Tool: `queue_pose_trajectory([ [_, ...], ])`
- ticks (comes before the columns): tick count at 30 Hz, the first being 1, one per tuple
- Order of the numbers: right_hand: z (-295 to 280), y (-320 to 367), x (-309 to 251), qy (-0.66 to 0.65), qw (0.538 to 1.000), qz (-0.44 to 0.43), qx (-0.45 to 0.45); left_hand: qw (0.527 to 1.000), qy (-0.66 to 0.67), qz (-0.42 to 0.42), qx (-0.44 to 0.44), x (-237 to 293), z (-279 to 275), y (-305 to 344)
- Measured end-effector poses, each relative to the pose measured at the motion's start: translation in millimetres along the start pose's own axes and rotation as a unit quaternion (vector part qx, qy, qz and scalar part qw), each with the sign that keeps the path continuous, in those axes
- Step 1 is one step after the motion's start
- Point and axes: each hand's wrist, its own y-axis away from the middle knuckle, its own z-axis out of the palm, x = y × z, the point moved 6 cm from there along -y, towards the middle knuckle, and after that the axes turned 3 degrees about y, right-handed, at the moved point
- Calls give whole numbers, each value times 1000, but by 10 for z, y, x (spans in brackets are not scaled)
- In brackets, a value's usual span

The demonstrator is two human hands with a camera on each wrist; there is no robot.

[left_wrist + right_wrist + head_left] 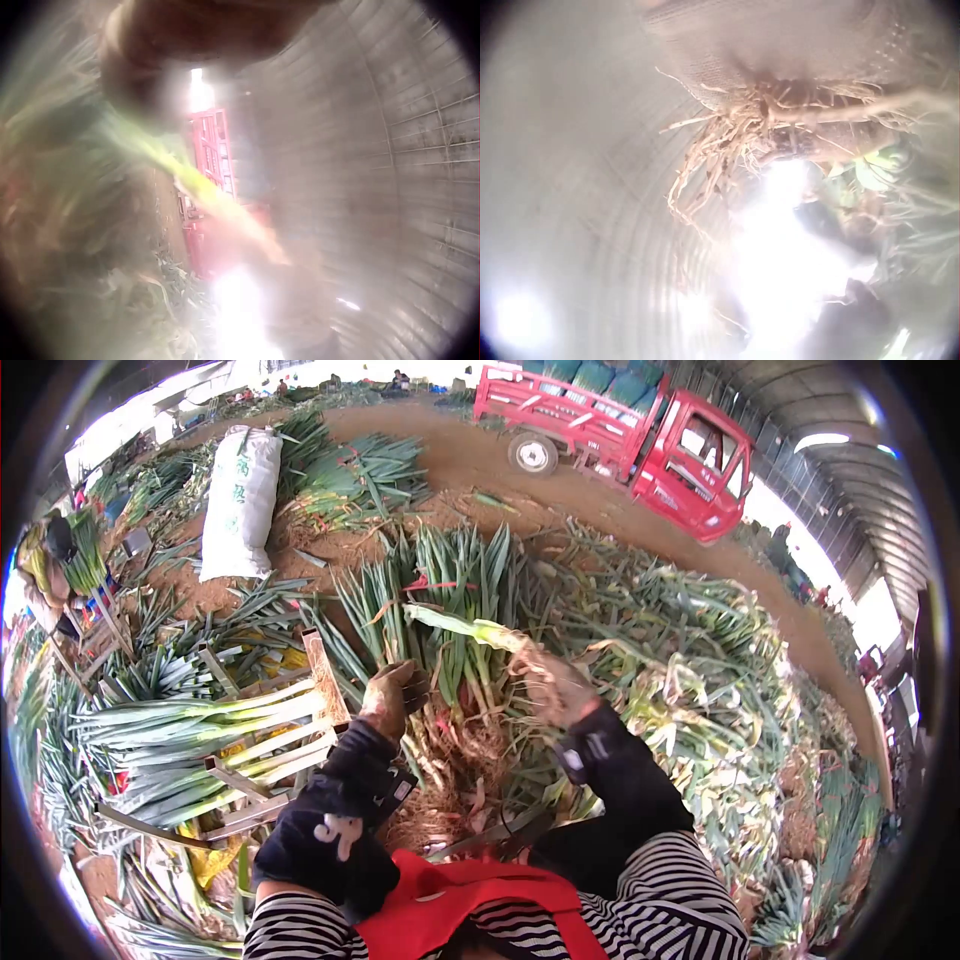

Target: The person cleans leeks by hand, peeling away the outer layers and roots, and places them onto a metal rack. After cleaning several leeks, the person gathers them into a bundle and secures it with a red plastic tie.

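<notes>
While gripping a single leek point(480, 629) by its root end in the right hand point(557, 688), expect a light load, more awkward than heavy. Find it raised in front of the tied bundle of leeks point(485, 565), leaf end toward the left-hand side, near the left hand point(392, 698) but not touching it. Note the hands set apart, the right clamped on roots and stem base, the left with bent fingers beside the bundle; cannot tell, even from the blurred left wrist view, whether holding anything there. Judge the pale shank point(503, 636) fairly stiff, firm enough for a pinch, yet likely to snap under a hard bend. Treat the green leaf end point(432, 618) as softer, apt to fold or tear, and perhaps slippery with sap. See wiry roots point(724, 135) spilling past the fingers in the right wrist view: probably rough enough for friction, but liable to break away under a tug. For a surer hold, take the shank just above the roots, without squeezing. Handle likewise the laid leeks point(200, 722) on the wooden rack point(325, 678), supporting along the length rather than lifting by the leaf tips.
</notes>
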Motion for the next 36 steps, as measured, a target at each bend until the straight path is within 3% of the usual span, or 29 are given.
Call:
queue_pose_trajectory([
  [1, 254, 293, -171, 18, 998, -51, -19, 1000, -5, 0, -10, -29, 80, -40],
  [2, 407, 557, -218, -82, 994, -21, -63, 1000, -9, 1, -20, -59, 162, -87],
  [4, 555, 1003, -256, -78, 995, -60, -7, 996, 3, -45, -82, -186, 358, -275],
  [6, 480, 1222, -127, -102, 990, -97, -10, 992, 52, -55, -106, -186, 660, -326],
  [7, 308, 1214, 39, -148, 982, -85, -84, 987, 60, -47, -142, -113, 825, -258],
  [8, 333, 1207, 135, -169, 950, -117, -233, 984, 96, -57, -138, -17, 979, -148],
  [9, 248, 1144, 240, -168, 951, -117, -233, 972, 139, -51, -184, -16, 1056, -268],
  [10, 208, 1095, 354, 12, 963, -137, -230, 955, 181, -46, -229, -3, 1133, -320],
  [11, 162, 1048, 460, 190, 945, -154, -218, 937, 224, -22, -267, 5, 1181, -354],
  [12, 90, 996, 521, 365, 894, -170, -195, 944, 266, -3, -194, 38, 1137, -303],
  [14, -149, 844, 622, 673, 707, -179, -122, 951, 263, 68, -146, -127, 945, -743],
  [16, -285, 621, 631, 733, 678, -51, -14, 965, 230, 100, -82, 57, 942, -432],
  [18, 206, 685, 259, 675, 721, -65, 141, 965, 190, 161, -84, 89, 952, -350],
  [19, 231, 558, 214, 673, 722, -70, 144, 965, 175, 178, -76, 83, 959, -349],
  [21, 180, 303, 63, 722, 642, -138, 218, 969, 133, 205, -47, 29, 1032, -274],
  [22, 138, 126, 85, 720, 644, -140, 217, 968, 127, 214, -42, -2, 1054, -227],
  [24, 323, 21, -33, 640, 617, -389, 243, 973, 118, 193, -54, -166, 1053, -235],
  [26, 391, -67, -20, 574, 645, -439, 250, 967, 135, 196, -93, -282, 1059, -294],
  [27, 348, -137, -8, 563, 631, -460, 271, 961, 140, 209, -111, -285, 1051, -288],
  [28, 301, -192, 21, 553, 617, -477, 293, 967, 157, 168, -107, -238, 1082, -163],
  [31, 210, -367, 46, 399, 735, -471, 282, 970, 160, 149, -106, -172, 979, -292],
  [32, 213, -392, 34, 337, 800, -433, 244, 971, 154, 153, -98, -139, 947, -285],
  [34, 492, -130, -55, 214, 869, -388, 219, 971, 171, 147, -75, -110, 889, -336],
  [35, 411, -268, 35, 40, 914, -370, 159, 975, 140, 171, -36, -84, 788, -396],
  [36, 378, -260, 37, 42, 912, -375, 161, 975, 109, 193, -1, -37, 729, -416],
])
